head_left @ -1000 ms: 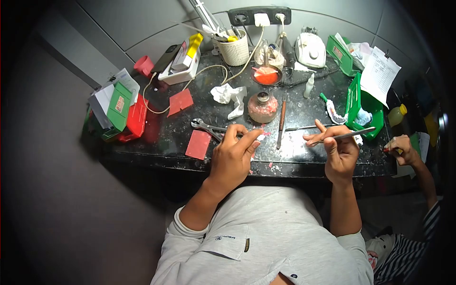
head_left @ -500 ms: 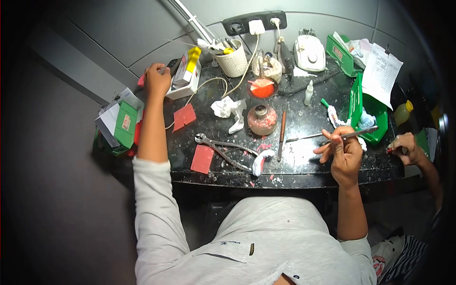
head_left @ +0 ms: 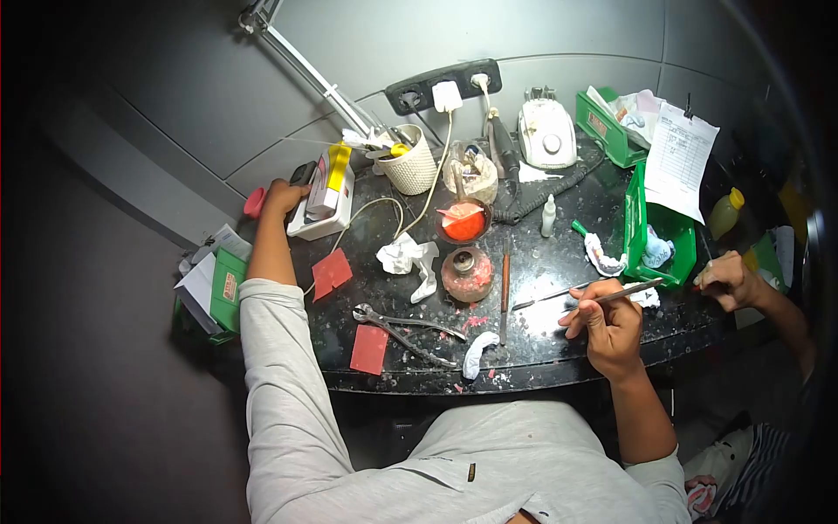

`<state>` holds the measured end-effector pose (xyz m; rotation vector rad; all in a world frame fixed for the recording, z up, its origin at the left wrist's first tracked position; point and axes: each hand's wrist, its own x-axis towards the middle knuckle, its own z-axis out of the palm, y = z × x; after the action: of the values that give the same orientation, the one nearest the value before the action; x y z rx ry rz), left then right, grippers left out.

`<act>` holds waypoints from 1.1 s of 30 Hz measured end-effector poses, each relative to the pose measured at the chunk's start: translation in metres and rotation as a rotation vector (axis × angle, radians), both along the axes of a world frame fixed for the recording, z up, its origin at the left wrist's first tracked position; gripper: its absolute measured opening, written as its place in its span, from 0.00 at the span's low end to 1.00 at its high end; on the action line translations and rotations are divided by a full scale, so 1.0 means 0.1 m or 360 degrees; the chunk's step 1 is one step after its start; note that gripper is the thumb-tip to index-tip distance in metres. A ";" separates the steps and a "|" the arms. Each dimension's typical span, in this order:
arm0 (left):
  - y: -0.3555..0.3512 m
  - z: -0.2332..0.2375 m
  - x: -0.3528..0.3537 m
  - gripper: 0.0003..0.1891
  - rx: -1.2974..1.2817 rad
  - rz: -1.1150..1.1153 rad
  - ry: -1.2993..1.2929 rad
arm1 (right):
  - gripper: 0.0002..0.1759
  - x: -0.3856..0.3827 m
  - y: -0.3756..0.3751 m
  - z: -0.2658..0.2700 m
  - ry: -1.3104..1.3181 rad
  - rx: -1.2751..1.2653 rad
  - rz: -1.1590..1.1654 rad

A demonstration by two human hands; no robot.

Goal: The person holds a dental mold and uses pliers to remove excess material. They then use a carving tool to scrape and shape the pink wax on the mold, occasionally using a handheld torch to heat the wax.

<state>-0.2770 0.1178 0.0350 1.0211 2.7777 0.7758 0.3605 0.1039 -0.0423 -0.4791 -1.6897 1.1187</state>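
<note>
My left hand [head_left: 283, 199] reaches to the far left of the bench, fingers at the side of a white box [head_left: 330, 222] and close to a dark flat object [head_left: 302, 175]. Its fingertips are partly hidden there. A pink round piece [head_left: 254, 203] shows just left of this hand. My right hand [head_left: 611, 332] is raised over the front right of the bench, closed on a slim metal dental instrument [head_left: 642, 287] that slants across the fingers. Below and left of it, a second thin metal tool [head_left: 546, 298] lies on the bench. A white curved piece [head_left: 479, 355] lies near the front edge.
Pink wax sheets [head_left: 369, 349], long pliers [head_left: 406, 338], a wooden-handled knife [head_left: 505, 281] and crumpled tissue [head_left: 410, 260] lie mid-bench. Behind are a spirit lamp [head_left: 467, 276] and a pan of red wax [head_left: 463, 225]. Another person's hand [head_left: 731, 279] is beside the green bin [head_left: 676, 249].
The camera has tilted, so the bench sits lower in view. My left hand has moved slightly closer to the white box. My right hand still holds the metal instrument.
</note>
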 end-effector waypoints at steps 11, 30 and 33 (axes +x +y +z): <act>0.03 -0.11 -0.10 0.29 0.0218 0.0176 -0.0386 | 0.12 -0.03 0.02 -0.01 0.0034 -0.0162 -0.0038; 0.04 -0.04 0.12 0.29 0.0209 0.0260 -0.0145 | 0.11 -0.04 0.01 0.01 0.0009 -0.0152 -0.0110; 0.05 -0.05 0.13 0.30 0.0219 0.0256 -0.0161 | 0.11 -0.04 0.01 0.00 0.0016 -0.0162 -0.0100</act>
<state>-0.2645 0.1225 0.0303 0.7598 2.7771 1.0213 0.3565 0.1050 -0.0427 -0.5860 -1.6036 1.1635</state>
